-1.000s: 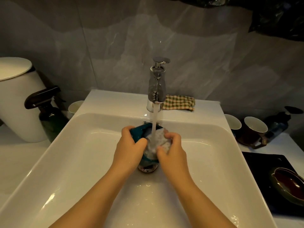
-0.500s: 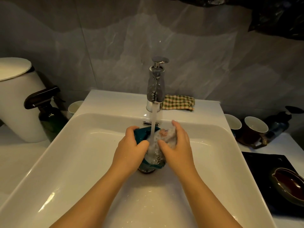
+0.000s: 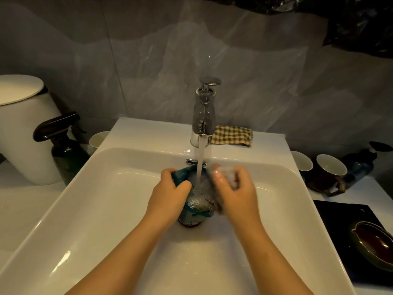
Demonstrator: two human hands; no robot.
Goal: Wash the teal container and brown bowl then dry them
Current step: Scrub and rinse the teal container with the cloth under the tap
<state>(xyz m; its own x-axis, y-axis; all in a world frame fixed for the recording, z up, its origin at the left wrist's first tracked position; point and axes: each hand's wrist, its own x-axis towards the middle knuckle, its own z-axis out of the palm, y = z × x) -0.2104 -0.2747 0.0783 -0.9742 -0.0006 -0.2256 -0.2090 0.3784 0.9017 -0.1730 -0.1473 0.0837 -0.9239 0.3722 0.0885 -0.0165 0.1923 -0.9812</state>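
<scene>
A teal plastic container point(image 3: 180, 174) sits under running water from a chrome tap point(image 3: 203, 116), over a white ceramic sink point(image 3: 106, 209). The left hand point(image 3: 168, 196) grips its rim; the blurred right hand point(image 3: 234, 188) clutches a soapy sponge point(image 3: 230, 175). A glossy brown bowl point(image 3: 374, 243) waits on the right counter.

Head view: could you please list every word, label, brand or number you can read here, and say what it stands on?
None can be read.
Spray bottle: no label legible, too dark.
Pump bottle on the right: no print legible.
Mugs, teal container, faucet: no text visible.
</scene>
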